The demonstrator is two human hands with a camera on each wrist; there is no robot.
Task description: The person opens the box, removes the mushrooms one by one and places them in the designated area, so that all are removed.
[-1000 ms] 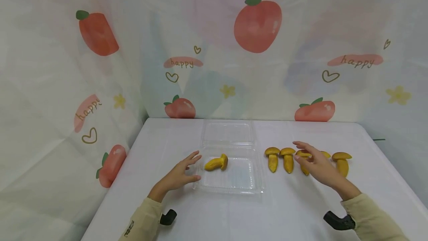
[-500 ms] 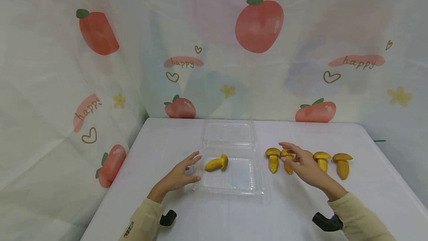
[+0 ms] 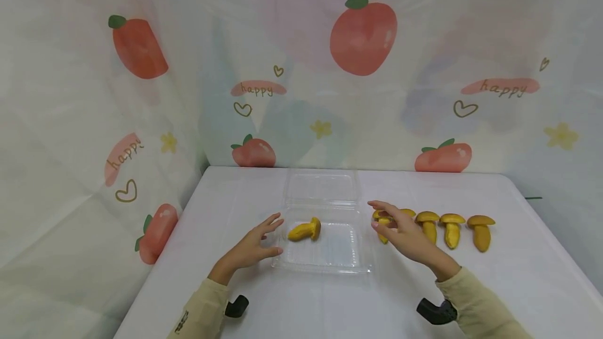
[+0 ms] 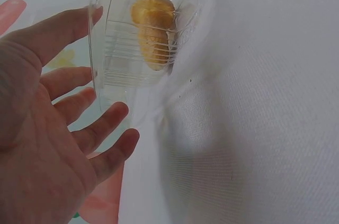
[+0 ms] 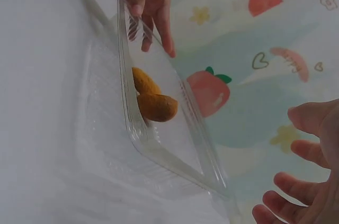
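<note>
A clear plastic clamshell box stands on the table with its lid folded back. One yellow-brown mushroom lies on its side in it, also visible through the wall in the left wrist view. My left hand is at the box's left side, fingers spread and relaxed, fingertips right at the rim. My right hand hovers right of the box with fingers loosely bent and nothing between them. It partly covers the leftmost mushroom of a row and most of the second mushroom.
Farther right, several more mushrooms stand in line, caps toward the back. A white cloth covers the table. Behind and to the left hangs a fruit-printed curtain. Black mounts stick out at both sleeves.
My right hand has moved left along the mushroom row, from the right part of it to the leftmost mushroom near the box. The left hand and the box have stayed put.
</note>
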